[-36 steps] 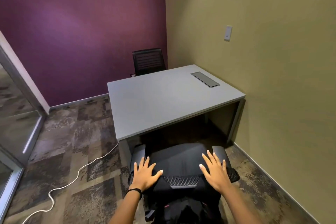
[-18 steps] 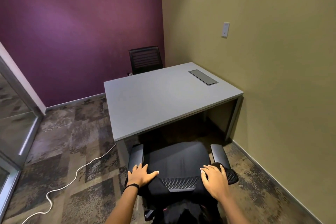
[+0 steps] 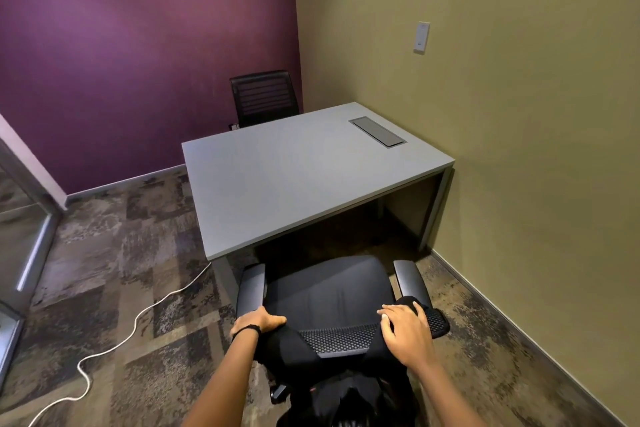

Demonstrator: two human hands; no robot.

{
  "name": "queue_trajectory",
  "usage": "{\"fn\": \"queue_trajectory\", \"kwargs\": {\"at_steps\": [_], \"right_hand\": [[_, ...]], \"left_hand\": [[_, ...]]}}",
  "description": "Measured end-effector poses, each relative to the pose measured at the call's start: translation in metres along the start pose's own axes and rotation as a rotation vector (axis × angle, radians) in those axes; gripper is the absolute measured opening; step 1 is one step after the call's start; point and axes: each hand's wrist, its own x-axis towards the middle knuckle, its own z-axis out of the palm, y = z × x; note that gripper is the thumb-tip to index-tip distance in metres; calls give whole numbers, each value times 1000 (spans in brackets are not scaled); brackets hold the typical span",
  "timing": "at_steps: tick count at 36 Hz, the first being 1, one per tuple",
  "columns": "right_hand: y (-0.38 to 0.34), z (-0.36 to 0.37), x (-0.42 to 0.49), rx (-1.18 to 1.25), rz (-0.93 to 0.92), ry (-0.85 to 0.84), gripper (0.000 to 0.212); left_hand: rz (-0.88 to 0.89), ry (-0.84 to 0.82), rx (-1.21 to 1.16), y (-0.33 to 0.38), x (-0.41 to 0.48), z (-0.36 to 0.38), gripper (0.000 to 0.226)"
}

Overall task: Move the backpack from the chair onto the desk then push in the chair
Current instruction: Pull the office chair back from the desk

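A black office chair (image 3: pixel 329 291) stands in front of the grey desk (image 3: pixel 298 180), its seat front just at the desk's near edge. My left hand (image 3: pixel 258 321) is curled over the top left of the backrest. On the top right, my right hand (image 3: pixel 405 326) lies with bent fingers over black fabric. A dark fabric mass (image 3: pixel 346 392) hangs behind the backrest at the bottom of the view; I cannot tell whether it is the backpack. The seat holds nothing.
A grey cable hatch (image 3: pixel 377 131) is set in the desk's far right. A second black chair (image 3: pixel 263 97) stands behind the desk by the purple wall. A white cable (image 3: pixel 138 319) snakes over the carpet at left. The olive wall runs close along the right; a glass partition (image 3: pixel 20 253) is at left.
Both hands went from spread flat above the backrest to curled down onto its top corners. The view has shifted slightly.
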Motion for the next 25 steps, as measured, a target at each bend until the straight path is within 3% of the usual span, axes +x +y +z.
{"fn": "queue_trajectory", "kwargs": {"at_steps": [9,25], "right_hand": [[1,2,-2,-12,-6,-3,26],[6,-3,-7,-32,-4,-52,27]], "left_hand": [[56,38,59,-1,-13,-3,63],[72,187,-87,-19,-28,14,46]]}}
